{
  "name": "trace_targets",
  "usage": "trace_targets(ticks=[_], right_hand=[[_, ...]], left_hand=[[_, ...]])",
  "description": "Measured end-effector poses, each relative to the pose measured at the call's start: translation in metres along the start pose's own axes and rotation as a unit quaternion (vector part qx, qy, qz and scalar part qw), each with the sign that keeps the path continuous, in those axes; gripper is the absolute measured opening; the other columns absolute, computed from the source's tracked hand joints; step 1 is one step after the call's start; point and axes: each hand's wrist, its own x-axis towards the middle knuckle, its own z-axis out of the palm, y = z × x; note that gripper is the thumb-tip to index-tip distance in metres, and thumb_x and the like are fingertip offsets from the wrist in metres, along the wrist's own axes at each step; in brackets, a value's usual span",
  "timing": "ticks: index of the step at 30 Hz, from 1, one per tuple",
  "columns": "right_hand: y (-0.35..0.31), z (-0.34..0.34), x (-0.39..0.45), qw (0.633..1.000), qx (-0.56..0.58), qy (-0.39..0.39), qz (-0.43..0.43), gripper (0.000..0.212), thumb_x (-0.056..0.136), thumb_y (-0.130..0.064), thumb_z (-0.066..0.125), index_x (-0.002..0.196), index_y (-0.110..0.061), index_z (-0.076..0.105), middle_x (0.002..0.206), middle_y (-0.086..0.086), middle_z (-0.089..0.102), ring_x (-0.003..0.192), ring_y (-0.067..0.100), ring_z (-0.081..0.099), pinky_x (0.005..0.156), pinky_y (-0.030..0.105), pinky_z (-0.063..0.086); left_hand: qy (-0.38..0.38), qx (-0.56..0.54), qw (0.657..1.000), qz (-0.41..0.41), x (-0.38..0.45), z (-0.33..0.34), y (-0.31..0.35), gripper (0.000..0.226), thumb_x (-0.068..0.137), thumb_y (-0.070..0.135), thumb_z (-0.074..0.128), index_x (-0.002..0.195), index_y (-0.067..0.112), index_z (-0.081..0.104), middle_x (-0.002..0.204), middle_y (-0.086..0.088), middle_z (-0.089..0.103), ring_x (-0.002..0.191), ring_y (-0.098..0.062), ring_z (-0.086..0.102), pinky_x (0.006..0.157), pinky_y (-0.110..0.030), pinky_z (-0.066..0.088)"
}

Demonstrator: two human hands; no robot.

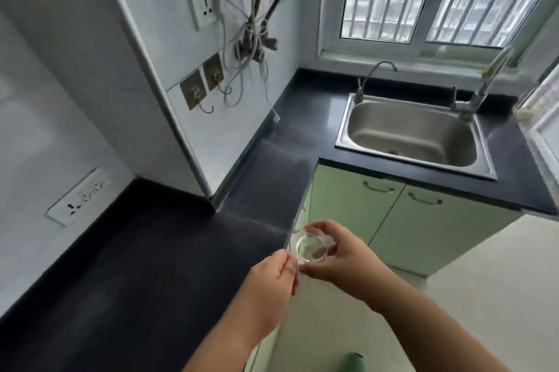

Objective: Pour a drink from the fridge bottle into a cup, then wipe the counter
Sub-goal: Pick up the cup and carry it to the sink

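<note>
The cup (pixel 311 246) is a small clear glass, its mouth facing up towards me, held in my right hand (pixel 341 256) just past the front edge of the dark worktop (pixel 136 265), with my left hand (pixel 272 281) touching its near side; whether it holds any liquid I cannot tell

Home kitchen is indicated. A stainless sink (pixel 413 135) with two faucets is set into a black L-shaped countertop (pixel 145 250). Green cabinet doors (pixel 393 220) are fitted below; wall sockets (pixel 79 196) are mounted above.
</note>
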Motion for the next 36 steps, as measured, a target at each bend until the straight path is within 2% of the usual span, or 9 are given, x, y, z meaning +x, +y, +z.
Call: trace_targets(ticks=[5, 9, 15, 18, 22, 25, 28, 33, 36], right_hand=[[0.02, -0.062, 0.027, 1.0, 0.007, 0.02, 0.0, 0.063, 0.077, -0.028, 0.091, 0.127, -0.041, 0.056, 0.119, -0.014, 0.065, 0.092, 0.006, 0.072, 0.083, 0.025, 0.063], [0.031, -0.108, 0.06, 1.0, 0.004, 0.03, -0.006, 0.061, 0.077, -0.031, 0.091, 0.126, -0.043, 0.057, 0.118, -0.015, 0.065, 0.089, 0.001, 0.072, 0.084, 0.025, 0.063], [0.034, -0.162, 0.116, 0.999, -0.027, 0.032, -0.023, 0.062, 0.076, -0.037, 0.091, 0.127, -0.044, 0.056, 0.125, -0.019, 0.062, 0.09, 0.005, 0.071, 0.085, 0.029, 0.062], [0.033, -0.18, 0.149, 0.998, -0.035, 0.035, -0.025, 0.064, 0.076, -0.038, 0.09, 0.129, -0.044, 0.056, 0.128, -0.02, 0.059, 0.09, 0.002, 0.07, 0.084, 0.025, 0.061], [0.03, -0.196, 0.198, 0.998, -0.03, 0.045, -0.027, 0.059, 0.075, -0.037, 0.09, 0.124, -0.043, 0.059, 0.124, -0.018, 0.064, 0.091, 0.004, 0.07, 0.086, 0.027, 0.06], [0.024, -0.207, 0.236, 0.998, -0.008, 0.057, -0.02, 0.052, 0.076, -0.03, 0.09, 0.12, -0.039, 0.062, 0.11, -0.013, 0.07, 0.084, -0.003, 0.067, 0.075, 0.016, 0.053], [0.015, -0.218, 0.276, 0.998, 0.001, 0.058, -0.022, 0.056, 0.077, -0.028, 0.091, 0.124, -0.034, 0.061, 0.103, -0.012, 0.069, 0.076, -0.007, 0.061, 0.069, 0.009, 0.043], [0.01, -0.237, 0.356, 0.997, -0.023, 0.066, -0.036, 0.061, 0.078, -0.029, 0.088, 0.131, -0.034, 0.06, 0.124, -0.009, 0.067, 0.084, 0.0, 0.064, 0.078, 0.019, 0.051], [0.012, -0.247, 0.41, 0.996, -0.007, 0.079, -0.038, 0.063, 0.078, -0.027, 0.087, 0.134, -0.032, 0.059, 0.127, -0.009, 0.067, 0.085, 0.005, 0.069, 0.085, 0.033, 0.06]], left_hand=[[-0.023, 0.029, 0.999, 0.009, 0.05, 0.026, 0.05, 0.036, 0.108, 0.038, 0.043, 0.082, 0.018, 0.059, 0.086, -0.006, 0.069, 0.073, -0.011, 0.06, 0.082, -0.046, 0.056], [-0.027, 0.038, 0.999, 0.019, 0.091, 0.044, 0.086, 0.036, 0.109, 0.038, 0.043, 0.085, 0.018, 0.061, 0.088, -0.006, 0.07, 0.079, -0.02, 0.065, 0.082, -0.046, 0.057], [-0.024, 0.018, 0.999, 0.02, 0.15, 0.058, 0.123, 0.036, 0.109, 0.038, 0.042, 0.081, 0.022, 0.059, 0.088, -0.007, 0.069, 0.076, -0.014, 0.06, 0.083, -0.049, 0.056], [-0.029, 0.014, 0.999, 0.021, 0.185, 0.056, 0.137, 0.036, 0.11, 0.036, 0.041, 0.083, 0.019, 0.059, 0.088, -0.009, 0.069, 0.076, -0.015, 0.059, 0.082, -0.05, 0.056], [-0.037, 0.023, 0.999, 0.033, 0.237, 0.047, 0.152, 0.037, 0.11, 0.036, 0.041, 0.085, 0.017, 0.06, 0.088, -0.01, 0.068, 0.075, -0.015, 0.06, 0.082, -0.049, 0.056], [-0.038, 0.035, 0.998, 0.038, 0.277, 0.037, 0.163, 0.036, 0.11, 0.036, 0.04, 0.087, 0.017, 0.061, 0.09, -0.01, 0.069, 0.079, -0.024, 0.064, 0.081, -0.045, 0.057], [-0.033, 0.037, 0.998, 0.041, 0.318, 0.026, 0.175, 0.035, 0.11, 0.034, 0.041, 0.087, 0.019, 0.062, 0.09, -0.008, 0.07, 0.077, -0.016, 0.063, 0.082, -0.045, 0.058], [-0.015, 0.061, 0.997, 0.044, 0.396, 0.012, 0.191, 0.035, 0.11, 0.033, 0.042, 0.085, 0.02, 0.063, 0.086, -0.003, 0.073, 0.081, -0.019, 0.069, 0.085, -0.045, 0.058], [0.006, 0.073, 0.996, 0.041, 0.447, 0.009, 0.198, 0.034, 0.109, 0.035, 0.042, 0.085, 0.027, 0.063, 0.085, 0.002, 0.074, 0.084, -0.017, 0.071, 0.085, -0.045, 0.061]])
